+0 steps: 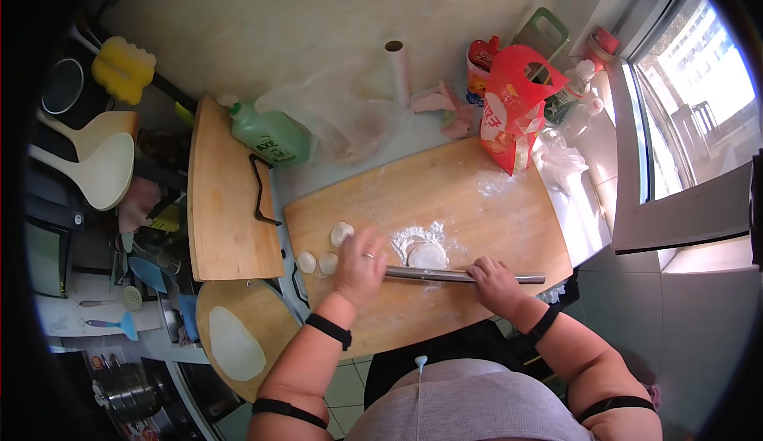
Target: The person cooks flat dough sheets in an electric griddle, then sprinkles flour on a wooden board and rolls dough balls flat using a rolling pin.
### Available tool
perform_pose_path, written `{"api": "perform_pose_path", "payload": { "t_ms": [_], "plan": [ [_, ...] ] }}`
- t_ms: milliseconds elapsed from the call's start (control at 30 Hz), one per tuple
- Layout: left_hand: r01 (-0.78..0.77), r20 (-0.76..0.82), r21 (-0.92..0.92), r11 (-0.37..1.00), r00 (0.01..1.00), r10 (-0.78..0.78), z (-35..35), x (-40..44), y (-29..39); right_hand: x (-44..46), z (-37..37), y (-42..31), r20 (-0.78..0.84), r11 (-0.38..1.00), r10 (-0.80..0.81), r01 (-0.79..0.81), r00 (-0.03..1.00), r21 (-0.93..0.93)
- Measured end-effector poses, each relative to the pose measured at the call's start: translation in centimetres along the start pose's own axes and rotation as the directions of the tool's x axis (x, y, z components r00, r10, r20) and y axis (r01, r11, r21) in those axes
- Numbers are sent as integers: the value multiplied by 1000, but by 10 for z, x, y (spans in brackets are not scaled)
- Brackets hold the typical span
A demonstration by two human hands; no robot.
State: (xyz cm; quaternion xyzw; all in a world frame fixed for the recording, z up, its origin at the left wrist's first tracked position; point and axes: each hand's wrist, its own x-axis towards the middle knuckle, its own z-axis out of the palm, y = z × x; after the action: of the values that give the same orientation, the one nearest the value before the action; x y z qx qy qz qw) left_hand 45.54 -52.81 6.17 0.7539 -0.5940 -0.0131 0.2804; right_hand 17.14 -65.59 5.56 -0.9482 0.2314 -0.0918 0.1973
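A metal rolling pin (429, 274) lies across the floured wooden board (381, 322), just below a flat round of dough (427, 256). My right hand (494, 283) is closed on the pin toward its right end. My left hand (362, 266) is at the pin's left end; its fingers are smeared by motion, so I cannot tell whether they grip it. Close to that hand are small dough pieces: one (342, 233) above it, one (327, 263) beside it and another (307, 262) farther left. Loose flour (417, 236) surrounds the dough round.
A second wooden board (226, 202) with a black handle stands at left, above a round board bearing a flat dough sheet (236, 344). Behind are a green detergent bottle (274, 135), a plastic bag (350, 127), a cardboard-cored roll (396, 75) and a red bag (515, 111). A window is at right.
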Motion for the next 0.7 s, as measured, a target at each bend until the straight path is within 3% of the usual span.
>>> {"api": "perform_pose_path", "payload": {
  "t_ms": [67, 167, 267, 367, 467, 600, 700],
  "plan": [
    [-28, 261, 109, 994, 965, -2, 13, -13, 11, 9, 3, 3, 6, 999, -31, 31, 1000, -26],
    [46, 378, 171, 984, 919, -109, 20, -30, 17, 11, 5, 10, 74, 994, -55, 61, 996, -86],
    [63, 426, 174, 983, 895, -133, 19, -40, 22, 15, 0, 9, -12, 984, -77, 74, 997, -165],
    [115, 455, 227, 967, 865, -210, 17, -12, 23, 36, 6, 12, 47, 969, 111, -97, 993, -226],
    [147, 385, 259, 955, 890, -242, 33, 26, 3, 86, 5, 30, -38, 963, 138, -143, 990, -229],
    [157, 385, 229, 961, 892, -238, 40, 55, -11, 129, 7, 58, -4, 975, 89, -88, 996, -206],
    [175, 286, 265, 948, 925, -250, 43, 47, -11, 134, 6, 59, 12, 986, 78, -75, 997, -150]
  ]
}}
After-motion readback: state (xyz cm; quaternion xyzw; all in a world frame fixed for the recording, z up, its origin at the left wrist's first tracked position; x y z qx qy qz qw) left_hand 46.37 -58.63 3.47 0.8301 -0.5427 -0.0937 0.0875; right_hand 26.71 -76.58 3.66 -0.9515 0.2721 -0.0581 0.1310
